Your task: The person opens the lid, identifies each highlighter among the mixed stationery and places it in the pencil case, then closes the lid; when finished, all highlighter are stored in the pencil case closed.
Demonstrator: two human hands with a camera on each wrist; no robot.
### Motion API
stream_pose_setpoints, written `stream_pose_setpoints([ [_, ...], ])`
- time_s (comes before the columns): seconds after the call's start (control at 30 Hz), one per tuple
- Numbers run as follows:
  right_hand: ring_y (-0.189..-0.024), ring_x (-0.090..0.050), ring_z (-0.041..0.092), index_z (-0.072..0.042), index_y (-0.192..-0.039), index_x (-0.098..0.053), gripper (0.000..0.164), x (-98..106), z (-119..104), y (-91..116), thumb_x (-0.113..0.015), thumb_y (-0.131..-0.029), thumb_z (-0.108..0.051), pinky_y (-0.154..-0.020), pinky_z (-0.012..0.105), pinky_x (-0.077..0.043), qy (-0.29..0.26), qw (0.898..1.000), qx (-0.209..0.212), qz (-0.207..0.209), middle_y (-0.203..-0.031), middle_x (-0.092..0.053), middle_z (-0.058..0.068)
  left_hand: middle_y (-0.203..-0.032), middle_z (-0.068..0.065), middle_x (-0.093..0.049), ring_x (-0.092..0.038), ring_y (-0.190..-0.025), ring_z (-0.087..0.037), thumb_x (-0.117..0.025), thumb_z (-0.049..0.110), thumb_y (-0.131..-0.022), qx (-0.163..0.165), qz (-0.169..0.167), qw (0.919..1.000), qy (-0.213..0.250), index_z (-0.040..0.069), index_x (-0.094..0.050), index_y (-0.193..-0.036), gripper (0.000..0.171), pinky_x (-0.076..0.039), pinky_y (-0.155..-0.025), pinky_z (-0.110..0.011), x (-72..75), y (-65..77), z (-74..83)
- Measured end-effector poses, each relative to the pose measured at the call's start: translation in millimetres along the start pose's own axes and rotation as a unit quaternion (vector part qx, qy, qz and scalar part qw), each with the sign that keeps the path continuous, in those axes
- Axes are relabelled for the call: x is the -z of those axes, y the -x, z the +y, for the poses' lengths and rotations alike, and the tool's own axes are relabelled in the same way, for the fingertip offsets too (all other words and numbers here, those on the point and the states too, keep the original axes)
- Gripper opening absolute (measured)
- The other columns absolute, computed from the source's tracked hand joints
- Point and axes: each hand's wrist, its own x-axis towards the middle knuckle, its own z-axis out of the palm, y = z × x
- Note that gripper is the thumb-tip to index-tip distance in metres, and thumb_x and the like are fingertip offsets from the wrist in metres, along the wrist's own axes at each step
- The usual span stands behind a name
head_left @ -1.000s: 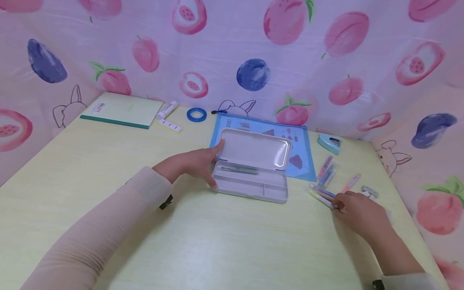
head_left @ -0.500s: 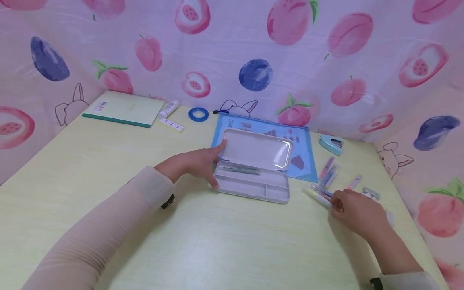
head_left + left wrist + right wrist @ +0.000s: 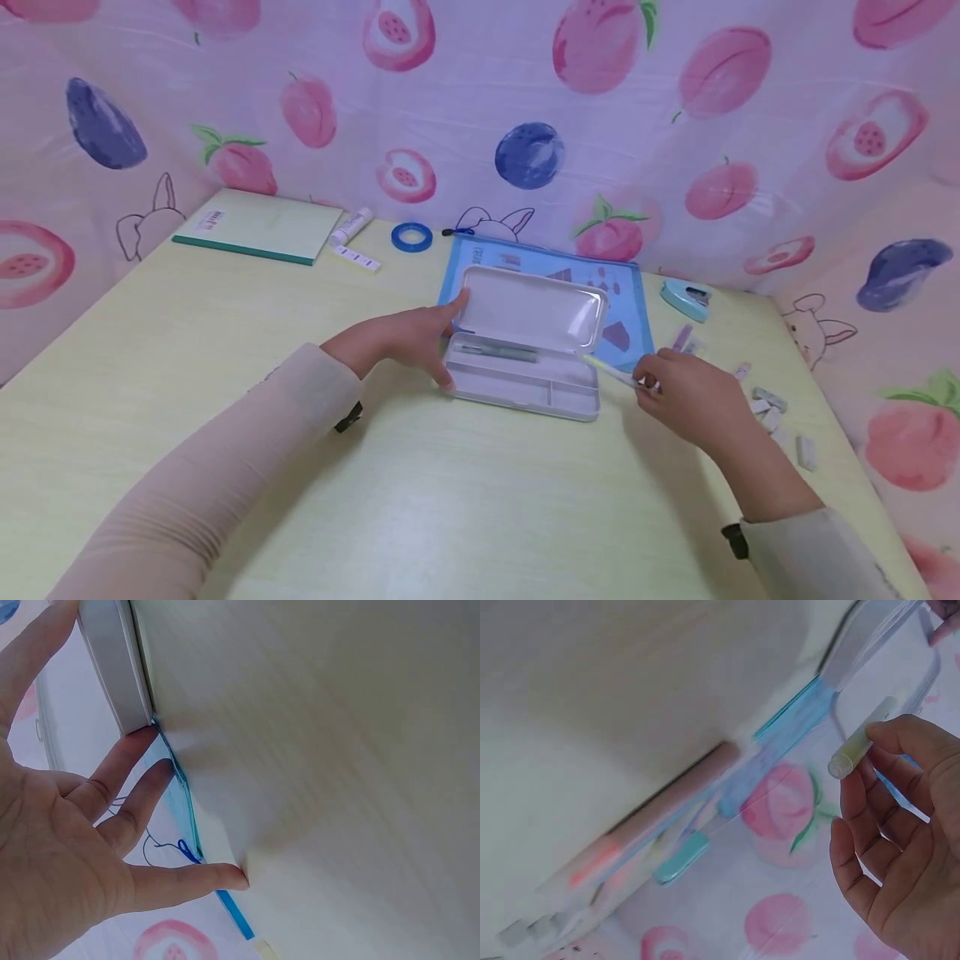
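Observation:
A light grey pencil case (image 3: 498,387) lies on the table with its lid (image 3: 531,310) tipped back. One dark green pen (image 3: 498,352) sits in its rear compartment. My left hand (image 3: 411,337) rests against the case's left end, fingers spread, thumb at the front corner and a finger at the lid's edge; in the left wrist view its fingertips touch the case's side. Between thumb and fingers, my right hand (image 3: 686,396) pinches a slim yellow highlighter (image 3: 606,367). It is held above the table, its yellow end pointing at the case's right end.
A blue zip pouch (image 3: 637,321) lies under the lid. Right of it are a mint stapler (image 3: 686,300), markers (image 3: 682,337) partly behind my right hand, and several erasers (image 3: 806,452). Back left hold a notebook (image 3: 258,225), glue stick (image 3: 352,227) and blue tape roll (image 3: 412,237).
My right hand has lifted the highlighter from the pens on the right and carried it left toward the case. My left hand has stayed at the case's left end.

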Motion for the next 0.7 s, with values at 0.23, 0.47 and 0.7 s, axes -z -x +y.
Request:
stream_pose_setpoints([
  [0.23,-0.070,-0.054,0.013,-0.018,-0.090,-0.066,0.013,0,-29,-23,-0.069,-0.077,-0.022,-0.054,0.029,-0.046,0.013,0.998,0.050,0.028,-0.081,-0.059,-0.004,-0.136,-0.004,-0.039,-0.032,-0.126,-0.017,-0.082,0.040,-0.059,-0.002,0.002,1.0000,0.001,0.026,0.016,-0.142,0.129,-0.026,-0.105,-0.040,-0.1,1.1,1.9],
  [0.47,-0.072,-0.055,0.013,-0.020,-0.091,-0.067,0.014,-4,-56,-44,-0.069,-0.078,-0.024,-0.055,0.027,-0.047,0.020,0.998,0.066,0.007,-0.081,-0.058,-0.005,-0.135,-0.004,-0.039,-0.032,-0.125,-0.017,-0.082,0.038,-0.059,0.003,0.005,1.0000,-0.001,0.027,0.014,-0.143,0.128,-0.028,-0.104,-0.041,0.0,2.2,3.1],
  [0.7,-0.077,-0.057,0.015,-0.023,-0.093,-0.068,0.016,-7,-76,-67,-0.070,-0.078,-0.026,-0.065,0.036,-0.049,0.028,0.997,0.068,-0.023,-0.086,-0.060,-0.005,-0.135,-0.004,-0.040,-0.032,-0.126,-0.017,-0.082,0.038,-0.059,0.004,0.003,1.0000,-0.002,0.027,0.014,-0.143,0.128,-0.027,-0.105,-0.041,0.5,3.1,0.9],
])
